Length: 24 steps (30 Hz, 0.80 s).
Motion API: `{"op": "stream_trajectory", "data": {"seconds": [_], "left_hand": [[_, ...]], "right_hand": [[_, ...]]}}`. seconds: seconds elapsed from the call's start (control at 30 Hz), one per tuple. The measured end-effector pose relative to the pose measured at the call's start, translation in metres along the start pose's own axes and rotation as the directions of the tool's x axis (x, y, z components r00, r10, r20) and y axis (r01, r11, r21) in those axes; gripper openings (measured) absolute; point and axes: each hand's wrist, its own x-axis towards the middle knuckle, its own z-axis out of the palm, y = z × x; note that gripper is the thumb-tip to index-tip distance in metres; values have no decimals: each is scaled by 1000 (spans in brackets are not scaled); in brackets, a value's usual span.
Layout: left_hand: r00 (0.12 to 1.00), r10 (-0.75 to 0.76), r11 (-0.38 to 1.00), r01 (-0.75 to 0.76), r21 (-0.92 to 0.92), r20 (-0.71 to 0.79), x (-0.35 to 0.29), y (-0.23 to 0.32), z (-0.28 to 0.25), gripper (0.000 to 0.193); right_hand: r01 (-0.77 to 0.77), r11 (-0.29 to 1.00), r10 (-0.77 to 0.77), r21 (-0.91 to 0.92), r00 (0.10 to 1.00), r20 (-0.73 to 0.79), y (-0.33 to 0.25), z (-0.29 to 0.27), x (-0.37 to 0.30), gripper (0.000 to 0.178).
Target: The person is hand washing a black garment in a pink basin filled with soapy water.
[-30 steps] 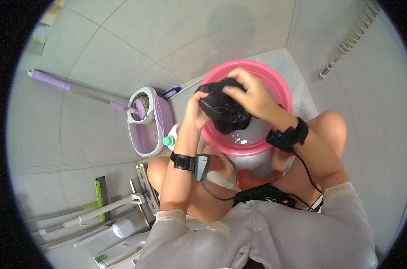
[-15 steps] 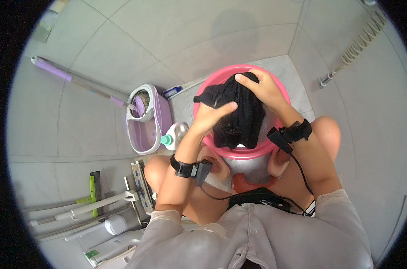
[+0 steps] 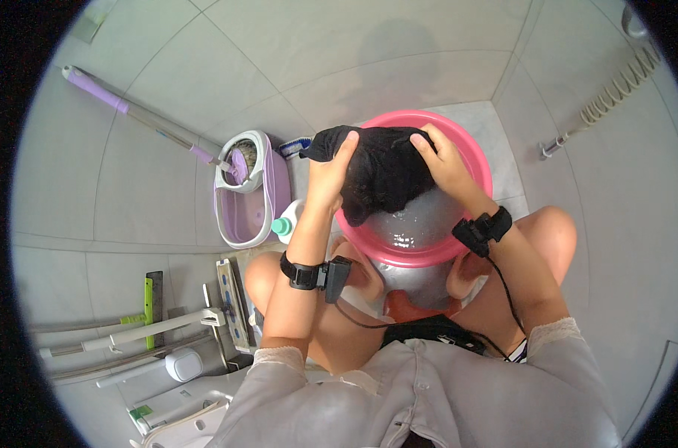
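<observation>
A wet-looking black cloth garment point(image 3: 387, 168) hangs between my hands over the pink basin point(image 3: 482, 160); its exact kind I cannot make out. My left hand point(image 3: 330, 175) grips its left side, thumb lying on top. On the right, my right hand point(image 3: 445, 164) holds the other upper edge with the thumb in front and the fingers behind. Below the cloth, soapy grey water point(image 3: 417, 224) shows in the basin. Each of my wrists wears a black strap with a small device.
Left of the basin stand a detergent bottle point(image 3: 285, 225) with a green cap, a purple mop bucket point(image 3: 279, 198) with a mop point(image 3: 160, 128), and a blue brush point(image 3: 295, 146). Several cleaning tools lean at lower left. A coiled hose point(image 3: 615, 93) hangs on the right wall. My feet flank the basin.
My hands have moved apart, the left one shifting left and up, the right one slightly right and down. The black garment is spread wider and lifted, uncovering more water at the basin's near side.
</observation>
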Motion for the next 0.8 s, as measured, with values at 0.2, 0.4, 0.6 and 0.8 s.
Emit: {"op": "stream_trajectory", "data": {"seconds": [0.2,0.4,0.6,0.8], "left_hand": [[975,223,862,-206,462,18,-13,-17,37,25],[977,199,627,-191,755,83,-11,-17,56,29],[944,301,659,-307,687,134,-12,-30,62,26],[851,447,476,-487,732,275,-36,-48,72,26]], "right_hand": [[-196,780,342,594,929,-143,-28,46,-11,34],[-312,505,645,805,756,-111,-5,55,-11,28],[-318,648,604,692,768,-213,21,51,-5,36],[-353,414,575,839,816,59,25,21,-3,25]]}}
